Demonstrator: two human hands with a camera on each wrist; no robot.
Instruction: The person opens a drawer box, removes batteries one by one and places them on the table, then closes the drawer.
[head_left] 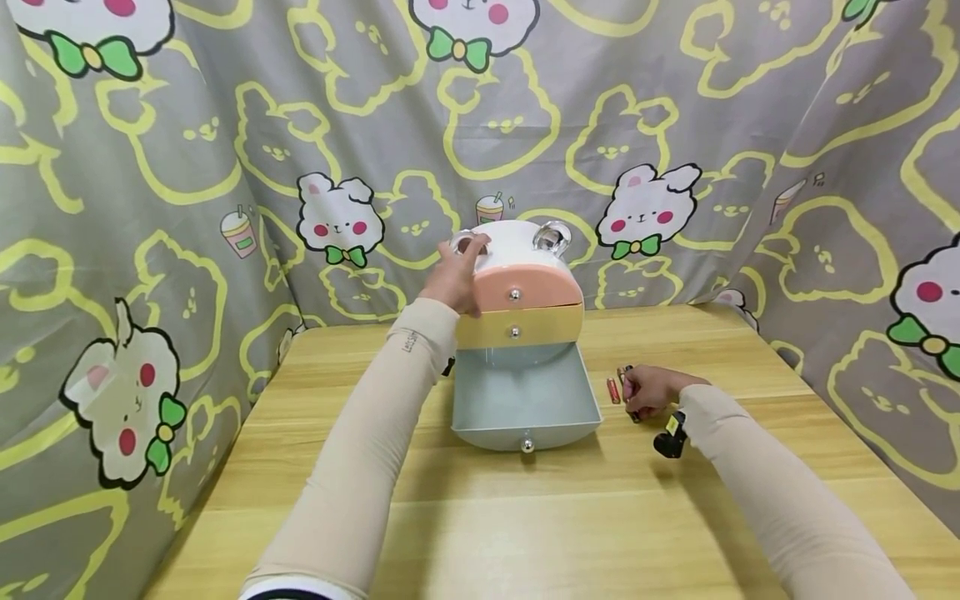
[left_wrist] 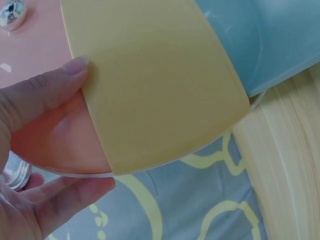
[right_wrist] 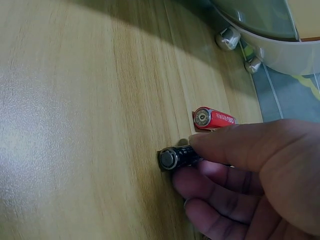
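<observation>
A small drawer cabinet [head_left: 512,243] with a white top stands on the table. Its orange drawer [head_left: 536,282] and yellow drawer [head_left: 487,330] are closed, while the grey-blue bottom drawer [head_left: 517,404] is pulled out, with nothing visible inside. My left hand [head_left: 452,279] grips the cabinet's upper left side; the left wrist view has the thumb on the drawer fronts and fingers along the side. Right of the cabinet, my right hand [head_left: 652,390] pinches a black battery [right_wrist: 180,157] between thumb and fingers, low at the tabletop. Beside it lies a red battery [right_wrist: 217,119].
Another battery [head_left: 622,374] lies close to the right hand, partly hidden. A shiny silver ear [head_left: 552,238] sticks up from the cabinet's top right. Patterned grey curtain [head_left: 510,108] surrounds the wooden table [head_left: 517,517] at the back and sides.
</observation>
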